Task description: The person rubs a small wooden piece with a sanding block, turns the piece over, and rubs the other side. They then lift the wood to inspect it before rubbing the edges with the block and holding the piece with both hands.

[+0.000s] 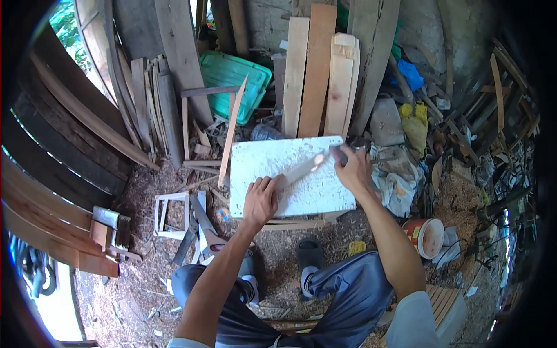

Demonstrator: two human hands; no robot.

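Note:
A scuffed white board (249, 159) lies like a low tabletop in front of my knees. My left hand (262, 197) is at its left middle, fingers curled over the near end of a pale flat strip (299, 172). The strip slants up to the right across the board and its far end gleams; motion blur hides its exact kind. My right hand (354, 168) is over the board's upper right edge, closed around a small dark object (338, 155) close to the strip's far end. That object is too smeared to name.
Planks (316, 69) lean at the back beside a green plastic crate (232, 87). A handsaw (206, 223) and a small white frame (172, 214) lie on the left of the shaving-strewn ground. A red and white bucket (430, 238) stands at right, near scrap wood and bags.

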